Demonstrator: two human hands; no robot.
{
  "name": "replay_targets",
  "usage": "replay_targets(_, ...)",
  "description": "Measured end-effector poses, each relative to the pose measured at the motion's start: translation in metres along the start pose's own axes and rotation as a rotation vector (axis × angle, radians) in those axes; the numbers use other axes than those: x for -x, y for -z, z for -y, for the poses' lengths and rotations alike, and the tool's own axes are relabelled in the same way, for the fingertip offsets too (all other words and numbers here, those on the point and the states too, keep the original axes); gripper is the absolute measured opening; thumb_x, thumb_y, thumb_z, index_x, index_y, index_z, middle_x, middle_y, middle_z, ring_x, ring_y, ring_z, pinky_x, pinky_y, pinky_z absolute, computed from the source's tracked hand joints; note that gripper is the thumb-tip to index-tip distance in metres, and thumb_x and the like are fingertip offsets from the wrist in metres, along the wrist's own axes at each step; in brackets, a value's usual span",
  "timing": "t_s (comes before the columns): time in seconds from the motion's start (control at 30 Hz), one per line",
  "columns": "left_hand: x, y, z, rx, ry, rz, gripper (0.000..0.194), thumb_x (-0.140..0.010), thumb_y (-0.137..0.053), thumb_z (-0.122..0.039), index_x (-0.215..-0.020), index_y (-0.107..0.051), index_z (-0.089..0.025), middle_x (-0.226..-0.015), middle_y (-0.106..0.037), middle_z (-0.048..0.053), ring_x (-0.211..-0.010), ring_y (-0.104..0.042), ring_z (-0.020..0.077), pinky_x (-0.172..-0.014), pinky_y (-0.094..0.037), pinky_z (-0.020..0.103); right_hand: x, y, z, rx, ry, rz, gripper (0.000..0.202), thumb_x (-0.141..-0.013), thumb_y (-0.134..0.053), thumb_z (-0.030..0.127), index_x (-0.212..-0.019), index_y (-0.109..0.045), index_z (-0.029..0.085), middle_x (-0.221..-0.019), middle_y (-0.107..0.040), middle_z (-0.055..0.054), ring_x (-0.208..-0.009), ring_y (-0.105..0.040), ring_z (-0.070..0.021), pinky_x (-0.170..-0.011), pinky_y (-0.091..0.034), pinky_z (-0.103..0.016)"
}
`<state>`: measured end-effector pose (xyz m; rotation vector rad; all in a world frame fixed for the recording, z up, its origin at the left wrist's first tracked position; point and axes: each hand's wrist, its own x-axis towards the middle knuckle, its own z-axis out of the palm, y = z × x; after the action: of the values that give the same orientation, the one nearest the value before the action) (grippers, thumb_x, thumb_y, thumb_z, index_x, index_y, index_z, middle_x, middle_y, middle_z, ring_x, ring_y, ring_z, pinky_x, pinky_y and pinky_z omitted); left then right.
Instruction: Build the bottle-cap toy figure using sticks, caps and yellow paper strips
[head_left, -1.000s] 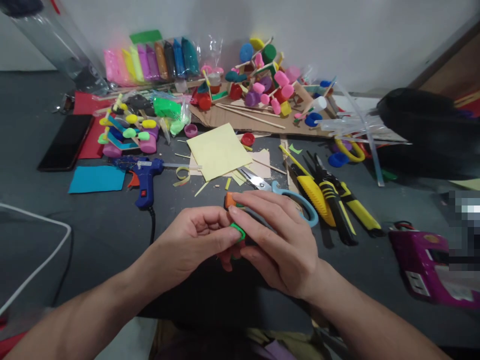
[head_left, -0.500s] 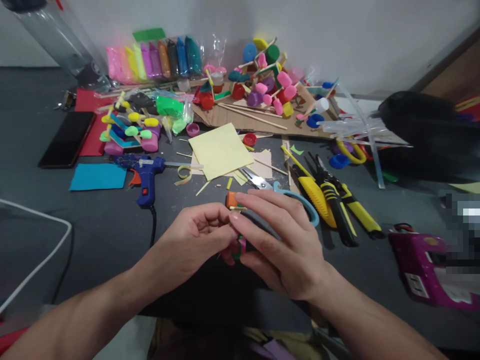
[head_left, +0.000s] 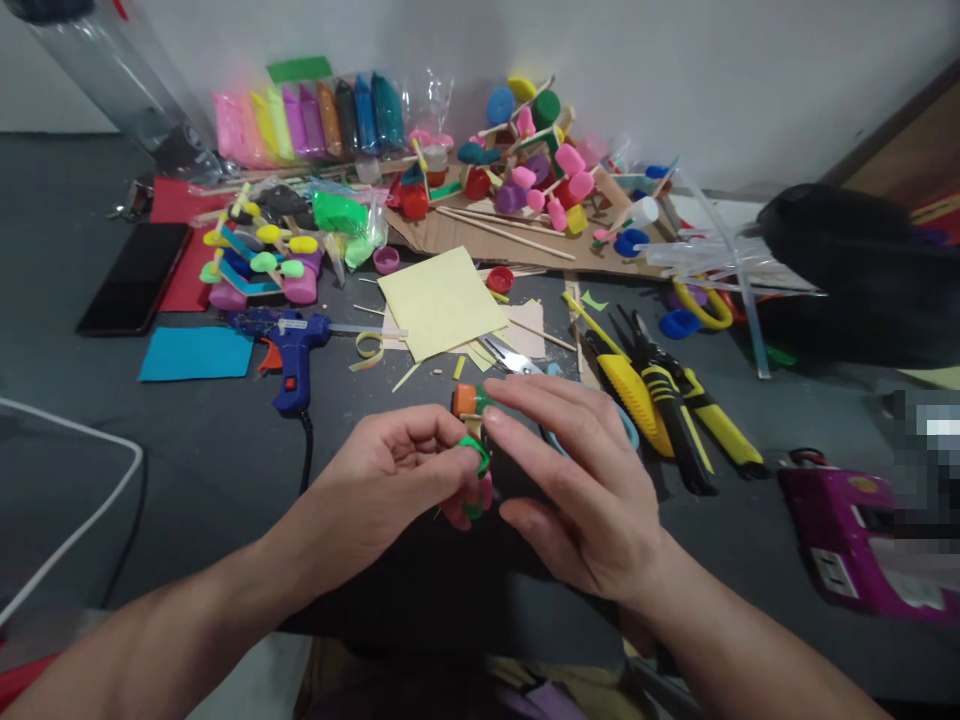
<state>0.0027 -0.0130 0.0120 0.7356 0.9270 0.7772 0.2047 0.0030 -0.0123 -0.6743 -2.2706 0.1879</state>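
Observation:
Pinched between the thumb and fingers of my left hand (head_left: 412,465) is a small craft model with a bright green piece (head_left: 475,455) at the fingertips. An orange cap (head_left: 464,400) with a green part beside it and a short stick shows at its far end. Pink and green parts peek out below my left fingers; the rest is covered. My right hand (head_left: 592,480) hovers just right of the model, fingers stretched and thumb apart. Its fingertips are close to the stick and green part; whether they touch, I cannot tell. Light-blue-handled scissors (head_left: 514,357) lie partly behind my right hand.
A blue glue gun (head_left: 292,360) lies at left, near a phone (head_left: 135,278) and blue sheet (head_left: 196,354). Ahead are a yellow paper pad (head_left: 442,303) and several colourful craft models on cardboard (head_left: 420,232). At right lie a yellow cutter (head_left: 634,395), pliers (head_left: 679,425) and a purple box (head_left: 832,530).
My right hand has drawn slightly right, away from the model, its thumb and fingers spreading. The bright green piece and more of the far end now show. My left hand keeps its hold.

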Motion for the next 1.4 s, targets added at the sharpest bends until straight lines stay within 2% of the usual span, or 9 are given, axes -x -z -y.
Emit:
replay_targets(0.17, -0.002, 0.004, 0.007, 0.091, -0.024, 0.027, 0.011, -0.091, -0.07, -0.021, -0.082, -0.076, -0.018, -0.07, -0.069, -0.004, -0.063, -0.063, 0.0057, -0.063, -0.051, 0.014, 0.001, -0.005, 0.003, -0.033, -0.036, 0.003, 0.043, -0.104, -0.045, 0.033, -0.135, -0.057, 0.006, -0.138, -0.059, -0.023, -0.133, -0.053, -0.0317, -0.109, -0.047, -0.052)
replay_targets(0.4, -0.003, 0.004, 0.011, 0.173, -0.037, -0.046, 0.004, -0.088, -0.076, -0.022, -0.09, -0.079, -0.021, -0.079, -0.071, -0.004, -0.065, -0.062, 0.0043, -0.063, -0.052, 0.013, -0.001, -0.012, 0.008, 0.017, -0.014, 0.06, 0.052, -0.105, -0.042, 0.039, -0.137, -0.052, -0.001, -0.141, -0.055, -0.027, -0.141, -0.043, -0.0335, -0.115, -0.041, -0.052)
replay_targets(0.5, -0.002, 0.004, 0.009, 0.193, -0.035, -0.06, 0.007, -0.085, -0.079, -0.022, -0.092, -0.077, -0.021, -0.078, -0.071, -0.004, -0.065, -0.064, 0.0048, -0.063, -0.052, 0.013, -0.001, -0.012, 0.008, 0.027, -0.012, 0.071, 0.054, -0.105, -0.042, 0.041, -0.137, -0.051, -0.002, -0.142, -0.054, -0.027, -0.142, -0.042, -0.0346, -0.116, -0.039, -0.052)
replay_targets(0.77, -0.003, 0.003, 0.008, 0.15, -0.02, -0.071, 0.004, -0.086, -0.074, -0.016, -0.089, -0.074, -0.019, -0.072, -0.071, -0.003, -0.065, -0.066, 0.007, -0.064, -0.052, 0.015, -0.002, -0.014, 0.009, 0.055, -0.024, 0.08, 0.055, -0.105, -0.041, 0.043, -0.137, -0.052, -0.001, -0.144, -0.053, -0.026, -0.141, -0.042, -0.035, -0.117, -0.039, -0.053)
replay_targets(0.9, -0.004, 0.004, 0.01, 0.076, -0.081, -0.067, 0.002, -0.088, -0.073, -0.018, -0.088, -0.075, -0.02, -0.078, -0.07, -0.004, -0.069, -0.062, 0.0061, -0.068, -0.051, 0.016, -0.003, -0.013, 0.01, 0.063, -0.039, 0.109, 0.057, -0.105, -0.04, 0.042, -0.138, -0.051, -0.003, -0.144, -0.052, -0.029, -0.142, -0.04, -0.0361, -0.117, -0.039, -0.055)
replay_targets(1.07, -0.002, 0.006, 0.011, -0.011, -0.081, -0.075, 0.006, -0.091, -0.07, -0.021, -0.086, -0.074, -0.02, -0.076, -0.067, -0.005, -0.068, -0.058, 0.0056, -0.066, -0.048, 0.015, -0.003, -0.012, 0.011, 0.062, -0.066, 0.159, 0.062, -0.105, -0.036, 0.047, -0.141, -0.048, -0.002, -0.147, -0.051, -0.03, -0.145, -0.037, -0.0367, -0.116, -0.039, -0.06)
replay_targets(1.4, -0.005, 0.003, 0.008, -0.015, -0.075, -0.068, 0.008, -0.089, -0.073, -0.025, -0.086, -0.072, -0.017, -0.075, -0.065, -0.003, -0.068, -0.057, 0.0075, -0.067, -0.048, 0.018, -0.001, -0.014, 0.012, 0.024, -0.087, 0.129, 0.063, -0.106, -0.033, 0.048, -0.142, -0.047, -0.001, -0.147, -0.05, -0.029, -0.146, -0.037, -0.035, -0.117, -0.038, -0.058)
